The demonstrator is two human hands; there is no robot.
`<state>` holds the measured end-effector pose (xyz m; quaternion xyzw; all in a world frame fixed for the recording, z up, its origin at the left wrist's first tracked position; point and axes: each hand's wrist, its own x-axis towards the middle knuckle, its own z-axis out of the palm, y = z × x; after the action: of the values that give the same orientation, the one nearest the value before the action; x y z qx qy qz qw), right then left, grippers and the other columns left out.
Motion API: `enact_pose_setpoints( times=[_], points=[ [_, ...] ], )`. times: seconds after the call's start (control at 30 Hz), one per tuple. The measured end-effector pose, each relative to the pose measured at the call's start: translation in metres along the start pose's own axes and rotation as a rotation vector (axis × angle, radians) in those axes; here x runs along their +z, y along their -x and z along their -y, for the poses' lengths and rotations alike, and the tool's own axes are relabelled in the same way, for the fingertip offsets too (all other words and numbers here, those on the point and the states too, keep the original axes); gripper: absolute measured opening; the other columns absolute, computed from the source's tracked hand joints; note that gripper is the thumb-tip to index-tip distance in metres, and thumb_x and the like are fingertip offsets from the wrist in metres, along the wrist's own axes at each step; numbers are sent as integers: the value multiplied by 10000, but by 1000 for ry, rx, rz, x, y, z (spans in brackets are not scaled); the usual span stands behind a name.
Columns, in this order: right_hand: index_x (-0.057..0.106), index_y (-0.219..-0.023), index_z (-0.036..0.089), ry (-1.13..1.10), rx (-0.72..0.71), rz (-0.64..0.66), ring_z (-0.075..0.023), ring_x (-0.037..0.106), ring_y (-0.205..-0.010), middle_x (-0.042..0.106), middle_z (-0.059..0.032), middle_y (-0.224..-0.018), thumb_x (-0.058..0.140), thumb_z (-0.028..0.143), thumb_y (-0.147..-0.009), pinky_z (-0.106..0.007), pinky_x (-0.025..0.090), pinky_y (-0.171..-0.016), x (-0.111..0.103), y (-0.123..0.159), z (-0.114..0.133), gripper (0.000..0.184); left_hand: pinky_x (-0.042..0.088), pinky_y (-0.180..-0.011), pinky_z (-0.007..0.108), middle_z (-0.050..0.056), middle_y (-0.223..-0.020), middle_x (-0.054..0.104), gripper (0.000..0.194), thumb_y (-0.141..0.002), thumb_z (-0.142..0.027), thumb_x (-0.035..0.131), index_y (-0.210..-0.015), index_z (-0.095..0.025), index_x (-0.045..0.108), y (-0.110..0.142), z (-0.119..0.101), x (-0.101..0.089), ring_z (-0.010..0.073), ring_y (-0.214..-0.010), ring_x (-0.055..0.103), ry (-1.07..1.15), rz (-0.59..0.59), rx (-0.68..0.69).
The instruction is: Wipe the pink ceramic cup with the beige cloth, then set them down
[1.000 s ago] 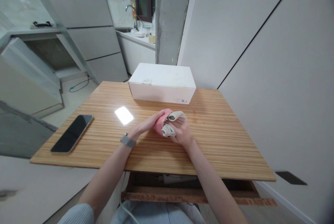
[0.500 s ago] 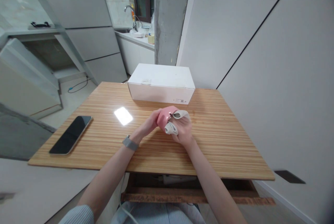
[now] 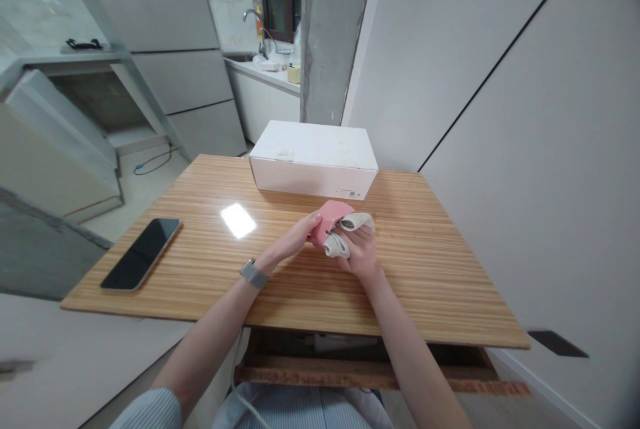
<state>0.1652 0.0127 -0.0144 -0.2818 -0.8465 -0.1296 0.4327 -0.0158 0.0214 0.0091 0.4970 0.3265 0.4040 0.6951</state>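
Observation:
My left hand, with a grey watch on its wrist, grips the left side of a glossy pink object. It looks like a small bowl or cup, tilted so that its opening faces my right hand; its exact kind is hard to make out. A whitish cloth is bunched in my right hand and pressed against the pink object's open side. Both hands are held over the wooden table, in front of a white box. The right fingertips are partly hidden by the cloth.
A black-screened phone lies at the table's left. Below the front edge, a drawer stands pulled out, with a pale item inside and a white cable hanging near it. Behind the table are a concrete pillar and a sink counter.
The pink object has turned slightly in my left hand, whose fingers have shifted on its edge. The cloth stays in my right hand. The whole view has shifted a little.

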Motion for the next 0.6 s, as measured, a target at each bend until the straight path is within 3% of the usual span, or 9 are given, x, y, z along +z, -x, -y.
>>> enact_pose_setpoints(
  times=[0.07, 0.13, 0.27, 0.33, 0.4, 0.6],
  points=[
    [627, -1037, 184, -22, 85, -29, -235, 646, -847, 705, -95, -935, 389, 342, -900, -373, 471, -781, -1, 0, 0, 317, 458, -856, 368, 85, -1189, 647, 572, -810, -521, 556, -1288, -208, 531, -2, 3, 1, 276, -1077, 587, 69, 87, 0],
    [630, -1011, 183, -42, 114, -48, -234, 642, -847, 700, -93, -921, 385, 334, -895, -376, 469, -793, -1, -2, 1, 310, 465, -834, 336, 67, -1206, 636, 546, -785, -429, 600, -1286, -227, 522, -4, 6, 0, 250, -1057, 595, 137, 102, 15],
    [617, -1046, 163, -66, 8, -7, -238, 645, -881, 699, -105, -953, 402, 314, -889, -380, 480, -818, 2, -5, 9, 307, 423, -938, 317, 64, -1059, 691, 362, -777, -390, 579, -1035, -148, 655, -8, 7, -3, 233, -1069, 584, 203, -81, 31],
    [613, -1073, 163, -80, -54, 38, -242, 647, -892, 700, -108, -965, 411, 334, -891, -384, 489, -816, 5, -6, 14, 321, 411, -963, 331, 74, -937, 713, 382, -787, -466, 546, -903, -127, 678, -8, 6, -5, 244, -1030, 600, 207, -186, -13],
    [610, -1091, 158, -92, -95, 63, -245, 647, -912, 700, -114, -982, 416, 340, -892, -393, 492, -836, 8, -6, 18, 333, 404, -976, 352, 74, -874, 720, 409, -779, -506, 551, -855, -126, 680, -6, 3, -7, 253, -1004, 611, 198, -216, -73],
    [617, -1066, 137, -162, -36, 58, -255, 643, -942, 699, -127, -975, 388, 392, -911, -405, 495, -863, 7, -3, 15, 376, 294, -1085, 359, 62, -1030, 714, 361, -816, -471, 578, -955, -158, 693, 2, -11, -5, 247, -1175, 531, 94, -52, -81]
  ],
)
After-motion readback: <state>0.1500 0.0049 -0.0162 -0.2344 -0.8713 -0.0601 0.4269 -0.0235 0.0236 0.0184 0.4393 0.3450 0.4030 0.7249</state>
